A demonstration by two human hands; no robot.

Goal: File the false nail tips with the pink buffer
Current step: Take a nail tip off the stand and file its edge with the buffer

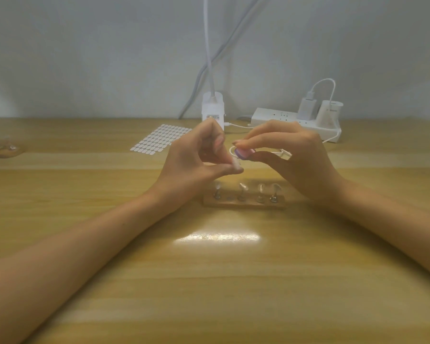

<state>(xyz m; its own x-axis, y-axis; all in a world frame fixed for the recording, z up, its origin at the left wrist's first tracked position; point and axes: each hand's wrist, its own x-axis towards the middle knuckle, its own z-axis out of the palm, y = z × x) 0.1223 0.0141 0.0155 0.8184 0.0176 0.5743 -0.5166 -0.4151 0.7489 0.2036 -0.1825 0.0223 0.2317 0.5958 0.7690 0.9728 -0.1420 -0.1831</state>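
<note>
My left hand [196, 160] pinches a clear false nail tip [235, 164] between thumb and fingers, held above the table. Pinched between the thumb and fingers of my right hand [291, 157] is the small pink buffer [243, 153], whose end touches the tip. Below the hands a wooden holder strip [243, 202] lies on the table, with several more nail tips [260, 192] standing on metal pegs. One peg spot [230, 197] near its left end stands bare.
A sheet of white adhesive tabs [162, 140] lies behind my left hand. A white lamp base [212, 110] and a power strip [296, 122] with chargers stand at the back by the wall. Another wooden holder [0, 147] sits at the far left edge.
</note>
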